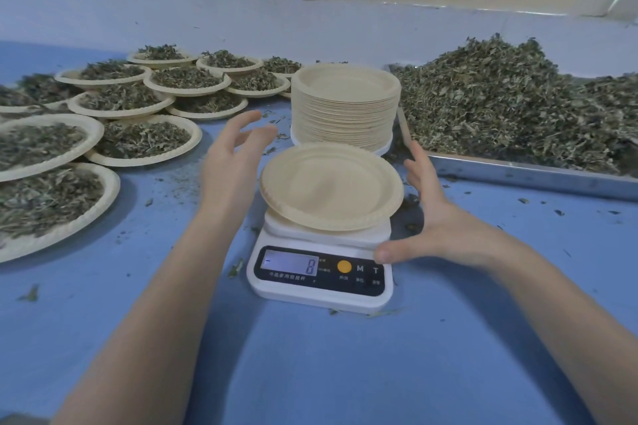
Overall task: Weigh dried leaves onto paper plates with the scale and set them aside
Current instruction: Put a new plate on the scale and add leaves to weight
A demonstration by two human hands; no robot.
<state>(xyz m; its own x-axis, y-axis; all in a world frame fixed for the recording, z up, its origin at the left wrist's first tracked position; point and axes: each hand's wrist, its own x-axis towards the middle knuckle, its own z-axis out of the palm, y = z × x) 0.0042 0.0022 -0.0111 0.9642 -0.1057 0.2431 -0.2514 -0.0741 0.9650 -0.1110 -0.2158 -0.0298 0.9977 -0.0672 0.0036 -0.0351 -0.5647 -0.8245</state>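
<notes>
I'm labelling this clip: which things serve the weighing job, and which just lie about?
In use: white digital scale, empty beige paper plate on it, beige plate stack, dried green leaf heap, leaf-filled plates, both hands.
Lying about: leaf crumbs on blue tabletop.

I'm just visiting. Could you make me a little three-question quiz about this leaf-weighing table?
1. True or false: the plate on the scale already holds leaves.
2. Where is the loose heap of leaves? A) on the metal tray at right B) on the scale C) on the floor
3. Fill in: the left hand and right hand hold ____.

Key: 1 false; 2 A; 3 nothing, both open beside the plate.
</notes>
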